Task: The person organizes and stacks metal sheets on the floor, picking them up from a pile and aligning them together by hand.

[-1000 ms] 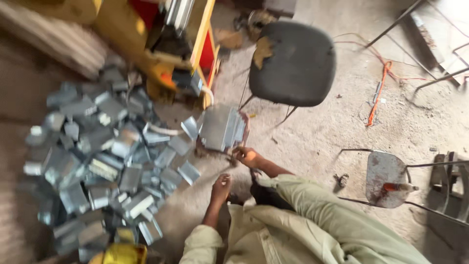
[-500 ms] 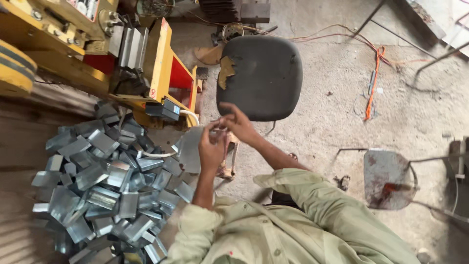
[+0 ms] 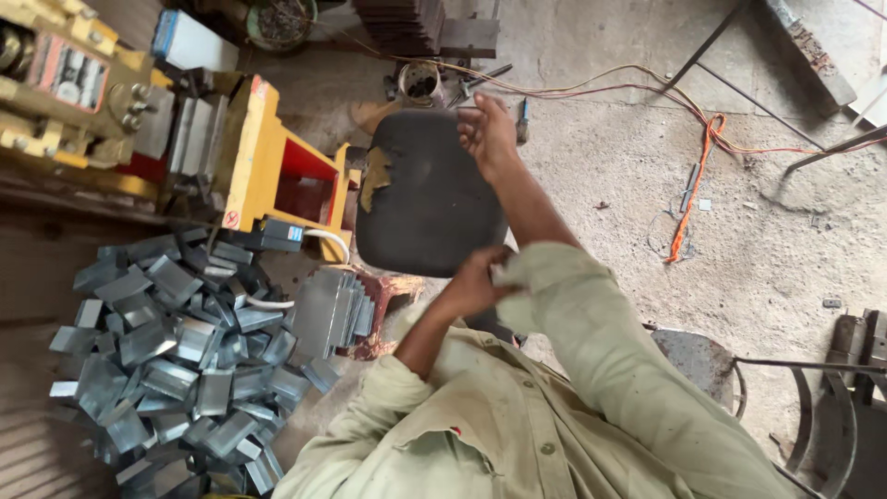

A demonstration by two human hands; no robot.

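One concrete floor (image 3: 767,249) fills the right side of the view, dusty, with an orange cable (image 3: 693,185) trailing across it. A yellow machine (image 3: 245,157) with a red-lined opening stands at upper left. Below it lies a heap of grey folded metal pieces (image 3: 176,360) – loose and overlapping, well apart from both hands. A black chair seat (image 3: 416,212), its cover torn at the left edge, sits centre frame. A leaning stack of flat grey plates (image 3: 328,314) rests against a rusty stand just left of the seat.

Arms, both in a khaki shirt:
- The right arm is raised and stretched away from the body. Its forearm is bare and crosses over the chair seat.
- The right hand (image 3: 487,134) is up over the far edge of the seat. Its fingers are loosely curled and apart, and it grasps nothing.
- The left arm is bent across the chest.
- The left hand (image 3: 471,282) is at the right elbow, its fingers pinched on the sleeve cuff (image 3: 522,270) – a bunched edge of fabric pushed up the right arm, just below the near edge of the seat.

Containers:
- A round pan (image 3: 280,20) at the top edge holds dark material, kind not resolvable.
- A small open can (image 3: 420,83) stands behind the seat, near the right hand but apart from it, with a dark interior.
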